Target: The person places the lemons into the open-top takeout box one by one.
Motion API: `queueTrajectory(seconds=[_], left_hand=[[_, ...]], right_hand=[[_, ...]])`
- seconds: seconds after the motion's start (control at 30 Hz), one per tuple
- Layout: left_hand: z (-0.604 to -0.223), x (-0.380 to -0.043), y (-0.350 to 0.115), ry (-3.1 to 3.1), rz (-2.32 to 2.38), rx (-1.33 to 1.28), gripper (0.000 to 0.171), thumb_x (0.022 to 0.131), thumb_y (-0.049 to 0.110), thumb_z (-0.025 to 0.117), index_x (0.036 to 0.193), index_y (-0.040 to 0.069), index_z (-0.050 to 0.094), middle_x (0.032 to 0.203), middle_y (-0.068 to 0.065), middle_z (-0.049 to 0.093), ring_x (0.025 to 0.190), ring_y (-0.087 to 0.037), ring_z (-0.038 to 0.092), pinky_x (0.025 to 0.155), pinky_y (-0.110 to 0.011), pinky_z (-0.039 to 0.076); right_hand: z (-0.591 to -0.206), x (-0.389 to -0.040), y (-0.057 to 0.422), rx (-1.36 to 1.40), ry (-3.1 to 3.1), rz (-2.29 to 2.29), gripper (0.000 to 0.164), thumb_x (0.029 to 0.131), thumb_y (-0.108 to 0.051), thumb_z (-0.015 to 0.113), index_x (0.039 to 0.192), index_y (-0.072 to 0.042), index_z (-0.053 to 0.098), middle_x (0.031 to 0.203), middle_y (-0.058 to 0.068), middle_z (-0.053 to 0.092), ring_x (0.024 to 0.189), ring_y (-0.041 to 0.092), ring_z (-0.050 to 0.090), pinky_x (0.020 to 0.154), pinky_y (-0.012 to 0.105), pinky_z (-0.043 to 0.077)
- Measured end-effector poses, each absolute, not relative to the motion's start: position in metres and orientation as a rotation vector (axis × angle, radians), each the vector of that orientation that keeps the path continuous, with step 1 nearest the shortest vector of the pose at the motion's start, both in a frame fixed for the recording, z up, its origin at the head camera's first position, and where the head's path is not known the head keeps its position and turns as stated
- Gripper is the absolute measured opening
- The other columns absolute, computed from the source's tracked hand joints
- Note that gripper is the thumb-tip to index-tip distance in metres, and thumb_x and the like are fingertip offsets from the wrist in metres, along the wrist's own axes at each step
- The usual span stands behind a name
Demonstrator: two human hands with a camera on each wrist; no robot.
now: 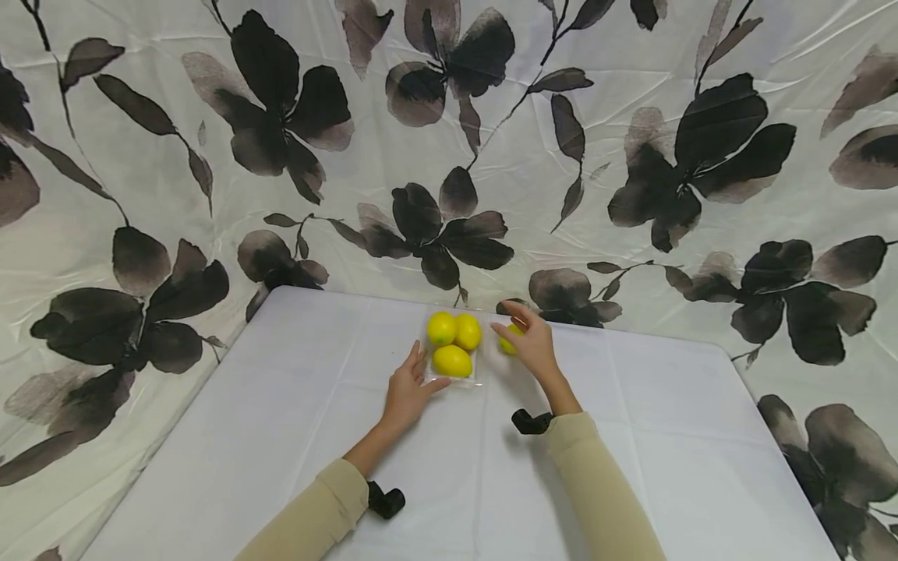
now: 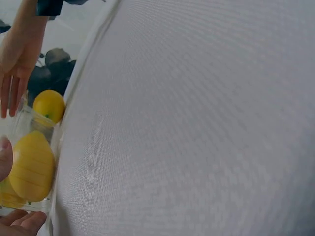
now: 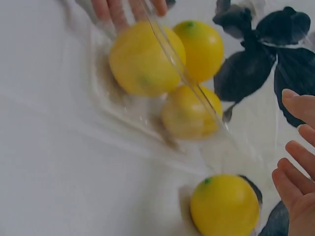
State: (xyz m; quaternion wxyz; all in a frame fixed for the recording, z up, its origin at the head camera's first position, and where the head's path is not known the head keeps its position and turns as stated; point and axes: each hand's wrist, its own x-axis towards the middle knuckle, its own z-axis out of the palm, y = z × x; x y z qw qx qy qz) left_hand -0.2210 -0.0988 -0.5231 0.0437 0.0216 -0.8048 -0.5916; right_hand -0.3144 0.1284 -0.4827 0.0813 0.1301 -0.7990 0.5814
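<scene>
Three yellow lemons (image 1: 452, 361) sit in a clear plastic container (image 1: 464, 382) near the table's far edge. My left hand (image 1: 407, 393) rests at the container's near left corner, its fingers along the left side and the thumb at the front. In the left wrist view, the thumb and fingertips show beside the container (image 2: 35, 118). Another lemon (image 3: 224, 205) lies outside it, to the right. My right hand (image 1: 531, 343) is over that loose lemon, fingers spread and relaxed; the right wrist view shows a gap between hand (image 3: 300, 172) and fruit.
A white cloth covers the table (image 1: 295, 436). Behind it hangs a pale curtain (image 1: 365, 156) with dark flowers, close to the far edge. Black wrist-worn devices (image 1: 532, 421) stick out from both sleeves.
</scene>
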Motion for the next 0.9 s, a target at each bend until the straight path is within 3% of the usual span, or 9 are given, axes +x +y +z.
queueTrajectory(seconds=[0.27, 0.53, 0.9], left_hand=[[-0.526, -0.223, -0.100, -2.460, -1.794, 0.069, 0.098, 0.081, 0.021, 0.082, 0.156, 0.004, 0.022, 0.155, -0.017, 0.037, 0.139, -0.031, 0.043, 0.107, -0.041, 0.046], [-0.525, -0.224, -0.101, -2.463, -1.811, 0.062, 0.098, 0.081, 0.022, 0.082, 0.156, 0.004, 0.022, 0.155, -0.016, 0.038, 0.140, -0.031, 0.042, 0.107, -0.041, 0.046], [-0.523, -0.224, -0.103, -2.448, -1.867, 0.077, 0.096, 0.082, 0.018, 0.081, 0.157, 0.004, 0.021, 0.155, -0.015, 0.036, 0.141, -0.030, 0.040, 0.109, -0.042, 0.044]], right_hand=[[-0.490, -0.320, 0.151, 0.297, -2.474, 1.666, 0.057, 0.088, -0.015, 0.076, 0.137, 0.002, 0.054, 0.142, 0.019, 0.054, 0.136, 0.034, 0.047, 0.118, 0.042, 0.038], [-0.502, -0.323, 0.158, 0.129, -2.657, 1.553, 0.060, 0.087, -0.024, 0.077, 0.139, -0.004, 0.054, 0.148, 0.018, 0.048, 0.141, 0.036, 0.041, 0.116, 0.044, 0.041], [-0.520, -0.318, 0.144, 0.081, -2.605, 1.484, 0.055, 0.084, -0.023, 0.079, 0.133, -0.004, 0.060, 0.137, 0.019, 0.057, 0.129, 0.034, 0.054, 0.110, 0.046, 0.046]])
